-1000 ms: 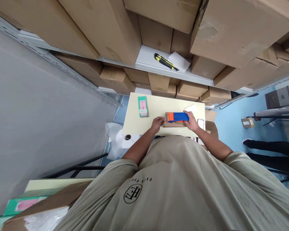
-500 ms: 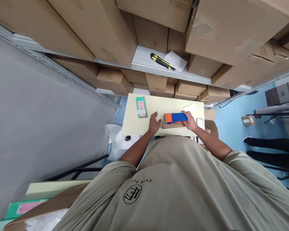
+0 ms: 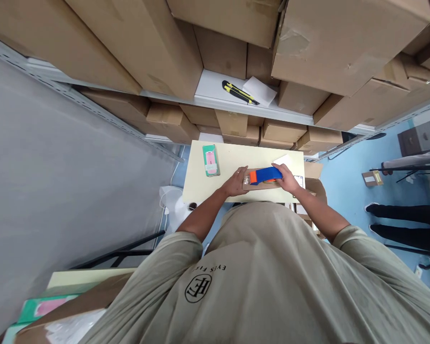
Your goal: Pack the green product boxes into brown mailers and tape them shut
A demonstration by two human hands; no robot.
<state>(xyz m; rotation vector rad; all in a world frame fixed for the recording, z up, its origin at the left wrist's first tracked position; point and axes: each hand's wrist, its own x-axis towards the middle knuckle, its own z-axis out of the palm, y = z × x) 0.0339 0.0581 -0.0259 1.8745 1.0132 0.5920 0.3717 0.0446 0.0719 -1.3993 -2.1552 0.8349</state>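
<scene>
One blue-and-orange dispenser (image 3: 267, 175), apparently for tape, sits over the small cardboard box (image 3: 258, 187) on the table (image 3: 200, 189), its right end grasped by the right hand (image 3: 287, 180). The left hand (image 3: 235, 183) spreads around the box's left end; whether it truly grips, I cannot tell. Loose bracing could let a pull skew the box, and any cutting edge near the orange end might nick that hand.

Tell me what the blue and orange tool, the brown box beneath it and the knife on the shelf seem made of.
Blue and orange tool: probably plastic, given its even, saturated color; metal parts can't be ruled out.
Brown box: likely cardboard, matt, by its plain tan surface.
Knife: likely a plastic body, judging by its black and yellow coloring; too small to be sure.
</scene>
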